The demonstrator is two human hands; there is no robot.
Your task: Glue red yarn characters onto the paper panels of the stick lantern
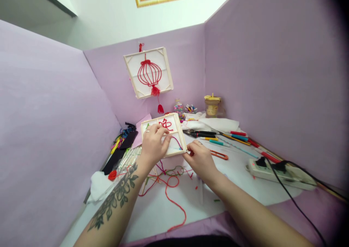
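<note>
A small wooden frame [174, 125] stretched with white fabric, bearing red, green and purple cord work, is held tilted above the table. My left hand [154, 143] grips it from the front, fingers spread over the fabric. My right hand [200, 158] pinches the frame's lower right corner, fingers closed near a purple strand. Loose red cord [174, 196] and green and purple strands trail from under the frame across the white table [234, 181].
A finished lantern frame [149, 72] hangs on the purple back wall. Scissors [200, 133], pens [240, 137], an orange clip [219, 154], a wooden jar [212, 106] and bead jars stand behind. A power strip [275, 171] with black cable lies right. Threads and a black case sit left.
</note>
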